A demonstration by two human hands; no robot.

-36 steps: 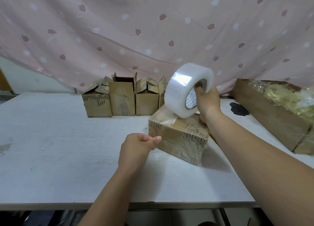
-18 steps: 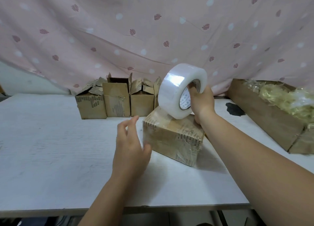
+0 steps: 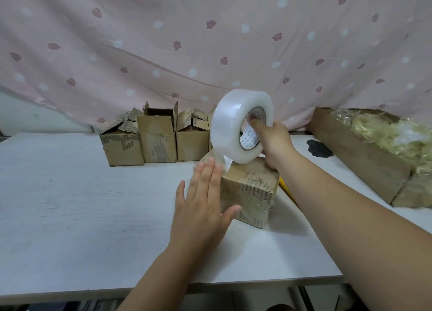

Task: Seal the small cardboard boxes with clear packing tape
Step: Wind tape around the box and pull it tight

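**1. Right grip** (image 3: 274, 144): clamped on the tape roll (image 3: 240, 126), thumb hooked into the core. I hold the roll on edge, just above the top of the box being sealed.

**2. Tape strip** (image 3: 223, 162): a short clear length running from the underside of the roll, down and to the left, onto the left part of the box top.

**3. Left grip** (image 3: 205, 201): fingers straight and together, holding nothing. It lies flat against the box's left side, fingertips up at the edge where the strip lands.

**4. Box being sealed** (image 3: 254, 194): mid-bench, one corner towards me, glossy film already on its near face. The bare top lies to the right of the stuck end. I judge the next pull runs rightward across the top, the left grip being nearer the anchor and pinning it.

**5. Open boxes** (image 3: 159, 142): a row at the back, flaps up, awaiting tape.

**6. Bench** (image 3: 70, 205): white, carrying all of the above.

**7. Long carton** (image 3: 364, 161): far right, filled with crinkled clear bags.
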